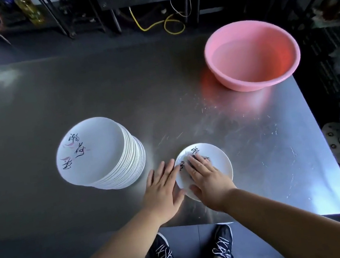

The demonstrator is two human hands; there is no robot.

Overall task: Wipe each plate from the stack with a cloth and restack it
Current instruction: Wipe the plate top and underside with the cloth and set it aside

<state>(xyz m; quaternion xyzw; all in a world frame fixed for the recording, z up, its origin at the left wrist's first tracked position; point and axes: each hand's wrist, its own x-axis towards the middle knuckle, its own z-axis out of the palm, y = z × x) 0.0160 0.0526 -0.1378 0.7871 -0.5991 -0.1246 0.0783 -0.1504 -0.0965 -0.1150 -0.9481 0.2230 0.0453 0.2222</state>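
Plates first: the stack (101, 153) is a tall, slightly leaning pile of glossy white round ones with black brush lettering and pink streaks on the top one, sitting left of centre on a brushed, scratched-up steel table (255, 161). One single plate (214, 159) of the same kind lies flat near the table's front edge, just right of the stack and apart from it. Cloth (201, 156) is a dark grey wad, mostly hidden, so can't say much about its texture. The right hand (207, 178) lies palm-down on it, fingers straight, pressing it flat onto the plate. The left hand (163, 186) is flat too, fingers spread, touching the plate's left rim. A smooth pink plastic basin (252, 55) sits at the far right. Black sneakers (194, 253) with white laces show below.
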